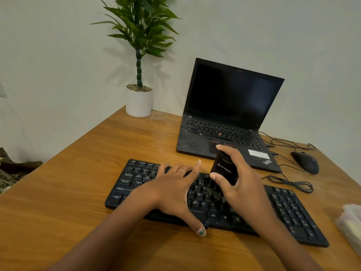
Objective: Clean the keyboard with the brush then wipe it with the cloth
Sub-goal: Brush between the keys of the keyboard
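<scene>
A black keyboard [289, 210] lies slanted across the wooden desk [97, 157] in front of me. My left hand [175, 190] rests flat on its left half, fingers spread and straight, thumb over the front edge. My right hand [240, 184] grips a black brush [224, 170] with white lettering on its body. The brush's dark bristles [215, 195] point down onto the keys near the middle of the keyboard. No cloth is clearly visible.
An open black laptop [230, 106] with a dark screen stands behind the keyboard. A black mouse [305, 162] and loose cables [291, 182] lie at the right. A potted plant [139, 100] stands at the back. A pale translucent packet [351, 225] sits at the right edge.
</scene>
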Tool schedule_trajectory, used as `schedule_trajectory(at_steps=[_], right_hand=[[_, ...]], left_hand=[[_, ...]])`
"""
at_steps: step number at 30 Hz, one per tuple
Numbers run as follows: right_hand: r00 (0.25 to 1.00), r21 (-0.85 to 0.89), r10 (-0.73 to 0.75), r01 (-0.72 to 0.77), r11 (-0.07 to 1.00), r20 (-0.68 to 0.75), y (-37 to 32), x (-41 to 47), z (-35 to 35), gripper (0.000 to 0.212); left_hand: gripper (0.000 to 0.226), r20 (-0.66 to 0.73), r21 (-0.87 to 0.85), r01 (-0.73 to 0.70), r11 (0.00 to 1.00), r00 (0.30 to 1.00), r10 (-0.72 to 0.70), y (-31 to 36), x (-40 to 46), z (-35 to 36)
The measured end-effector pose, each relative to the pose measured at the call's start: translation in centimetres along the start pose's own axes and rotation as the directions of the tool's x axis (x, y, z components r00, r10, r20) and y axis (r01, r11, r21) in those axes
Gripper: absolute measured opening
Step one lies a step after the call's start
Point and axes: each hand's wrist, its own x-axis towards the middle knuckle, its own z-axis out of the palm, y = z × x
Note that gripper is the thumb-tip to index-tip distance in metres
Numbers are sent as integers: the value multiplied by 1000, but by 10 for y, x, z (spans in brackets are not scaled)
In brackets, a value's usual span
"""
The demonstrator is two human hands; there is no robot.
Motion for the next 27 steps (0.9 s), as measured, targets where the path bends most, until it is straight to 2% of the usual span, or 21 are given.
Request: schedule_trajectory(at_steps=[2,6,8,11,14,16,19,22,25,27], right_hand=[[999,22,-51,51,998,5,-2,-7,3,59],[987,0,15,-15,1000,160,-1,-3,-15,56],[994,-53,14,-8,999,109,-2,0,-12,58],[998,-15,-46,47,999,45,-5,-8,1,61],[994,65,-39,32,997,101,-4,-12,-8,58],[989,41,7,-13,999,146,-1,-9,-18,57],[997,-24,37,-36,999,66,-4,-6,-12,57],[1000,11,-29,29,1000,12,-6,-16,0,57],[993,115,41,-54,992,107,-4,-15,-16,54],[982,73,98,-110,991,160,0,-10,-24,54]], left_hand=[[140,-3,2,-2,1000,1000,2,0,0,-1],[140,10,2,6,1000,1000,-6,0,-1,-1],[140,12,4,8,1000,1000,-8,0,-1,-1],[139,5,7,3,1000,1000,-3,1,-1,-1],[139,5,6,3,1000,1000,-3,1,-1,-1],[140,9,-3,4,1000,1000,-4,0,-1,-1],[140,7,-4,5,1000,1000,-5,0,-1,0],[140,6,6,4,1000,1000,-4,1,-1,0],[140,10,2,5,1000,1000,-5,0,-1,-1],[140,10,0,5,1000,1000,-5,0,-1,-1]])
